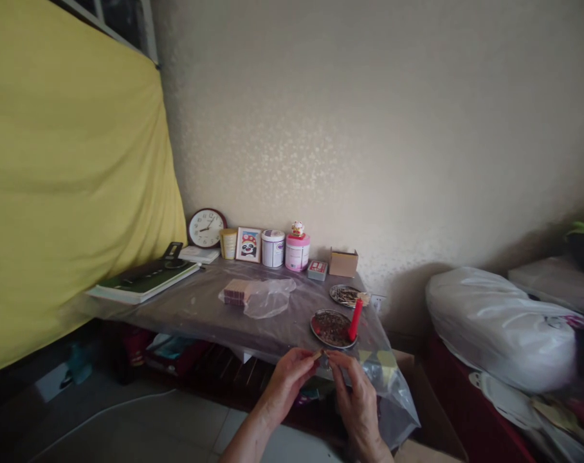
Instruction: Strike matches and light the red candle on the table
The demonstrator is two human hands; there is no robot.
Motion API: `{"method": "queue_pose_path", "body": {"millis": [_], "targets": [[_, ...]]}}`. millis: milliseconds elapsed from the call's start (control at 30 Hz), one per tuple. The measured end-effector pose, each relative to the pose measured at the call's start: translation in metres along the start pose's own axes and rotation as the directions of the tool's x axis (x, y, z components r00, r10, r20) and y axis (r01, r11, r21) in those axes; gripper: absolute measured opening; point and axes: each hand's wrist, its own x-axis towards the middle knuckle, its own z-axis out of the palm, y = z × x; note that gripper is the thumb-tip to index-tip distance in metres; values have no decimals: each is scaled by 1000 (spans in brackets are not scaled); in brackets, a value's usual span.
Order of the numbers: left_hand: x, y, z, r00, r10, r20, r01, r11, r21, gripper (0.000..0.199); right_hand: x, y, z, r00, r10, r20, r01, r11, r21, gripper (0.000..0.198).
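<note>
Two hands meet just in front of the table point(277, 329): the left hand point(291, 378) pinches one small tan piece point(318, 354) between thumb and finger, while the right hand point(355, 391) has its fingertips drawn together beside it, their grip too small to make out. Beyond them are two round dishes point(339, 346), one red candle point(355, 320) at the nearer dish's right side, two lidded tubs point(273, 249) and one clock point(208, 227).
</note>
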Motion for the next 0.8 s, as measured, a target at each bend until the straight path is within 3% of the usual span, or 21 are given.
{"method": "queue_pose_path", "body": {"millis": [167, 533, 633, 800], "targets": [[-1, 0, 0, 1000, -16, -9, 16, 1000, -1, 13, 0, -4, 0, 999, 36, -31, -36, 999, 9, 14], [2, -1, 2, 998, -21, -52, 21, 1000, -7, 16, 5, -12, -7, 997, -1, -82, 2, 1000, 9, 13], [0, 1, 2, 999, -17, -41, 17, 1000, -2, 15, 4, -2, -2, 1000, -15, 4, 15, 999, -48, 15], [-4, 6, 1, 999, -17, -28, 17, 1000, 4, 18, 6, 15, 2, 994, 79, -81, -87, 991, -101, 17]]}}
